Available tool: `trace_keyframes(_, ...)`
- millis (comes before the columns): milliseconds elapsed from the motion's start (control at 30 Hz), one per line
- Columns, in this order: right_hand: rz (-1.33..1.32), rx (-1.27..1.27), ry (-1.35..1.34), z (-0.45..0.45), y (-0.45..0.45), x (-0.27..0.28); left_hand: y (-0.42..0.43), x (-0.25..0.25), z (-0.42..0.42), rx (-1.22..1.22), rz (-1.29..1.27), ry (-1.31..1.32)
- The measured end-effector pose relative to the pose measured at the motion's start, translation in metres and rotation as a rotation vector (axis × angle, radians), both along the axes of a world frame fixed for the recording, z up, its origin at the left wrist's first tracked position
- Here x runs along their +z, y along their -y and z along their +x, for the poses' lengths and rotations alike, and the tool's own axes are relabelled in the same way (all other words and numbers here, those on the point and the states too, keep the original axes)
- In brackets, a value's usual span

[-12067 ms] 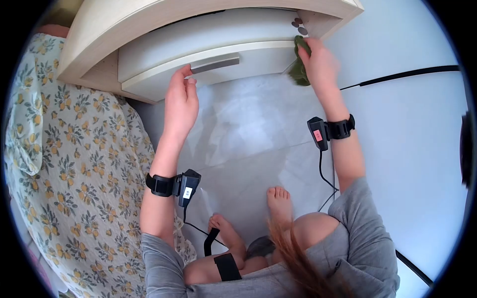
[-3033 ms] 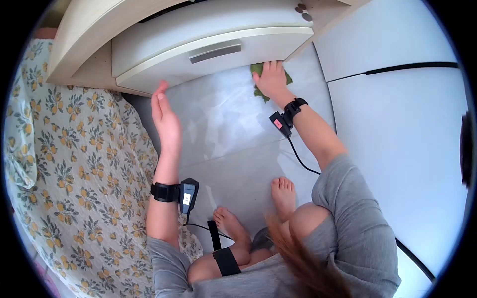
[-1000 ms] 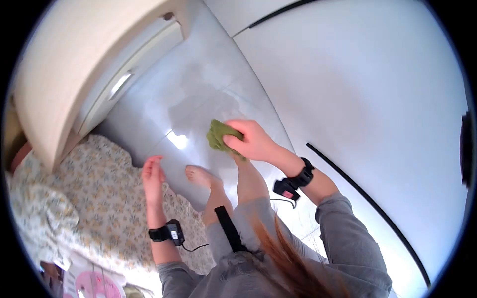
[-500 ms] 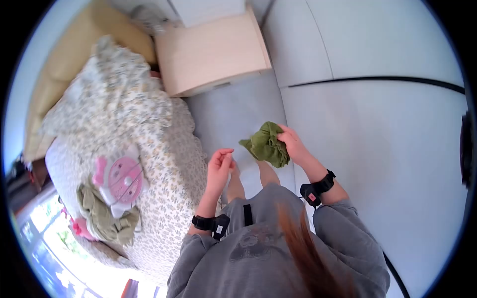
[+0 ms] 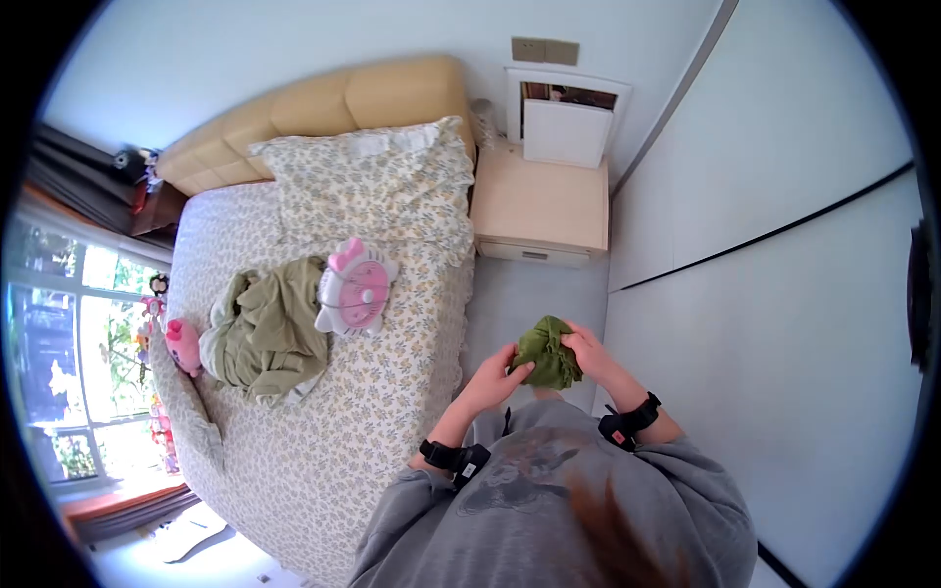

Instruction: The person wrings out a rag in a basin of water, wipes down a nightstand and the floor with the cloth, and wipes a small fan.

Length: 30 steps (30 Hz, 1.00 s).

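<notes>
A bunched green cloth [image 5: 547, 359] is held in front of my body, between both hands. My left hand [image 5: 497, 378] grips its left side, with the thumb lying over the fabric. On the opposite side, my right hand [image 5: 588, 350] has its fingers closed on the upper right edge. The cloth is crumpled, so its full shape does not show. Both wrists carry black straps with small boxes.
To the left is a bed [image 5: 392, 412] with a flowered sheet, a matching pillow [image 5: 377, 186], a crumpled olive garment [image 5: 274, 328] and a pink-and-white cat-head-shaped object [image 5: 360, 291]. A wooden nightstand [image 5: 544, 201] stands ahead; pale cabinet panels [image 5: 765, 323] line the right.
My left hand has come over and taken hold of the green cloth, which only my right hand held before. The view has swung up and left, showing more of the bed and window.
</notes>
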State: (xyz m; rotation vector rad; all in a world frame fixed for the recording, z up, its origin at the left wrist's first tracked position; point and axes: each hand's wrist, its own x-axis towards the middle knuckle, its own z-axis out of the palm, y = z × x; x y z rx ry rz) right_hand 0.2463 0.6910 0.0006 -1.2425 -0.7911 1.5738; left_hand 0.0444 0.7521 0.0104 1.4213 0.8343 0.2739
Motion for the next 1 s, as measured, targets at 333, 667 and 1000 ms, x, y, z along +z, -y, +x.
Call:
trace_keyframes(333,0.156,-0.318,0.282,-0.078,0.024,0.000,0.000,0.037,-0.098,0.122,0.146,0.088)
trace_keyframes(667,-0.271,-0.088,-0.289,-0.230,0.010,0.024,-0.003,0.067,-0.189,0.174,0.320,0.122)
trace_keyframes(1000,-0.168,-0.061,-0.894,-0.239,-0.085,0.042,-0.030,0.062,-0.208,0.147,0.651,0.124)
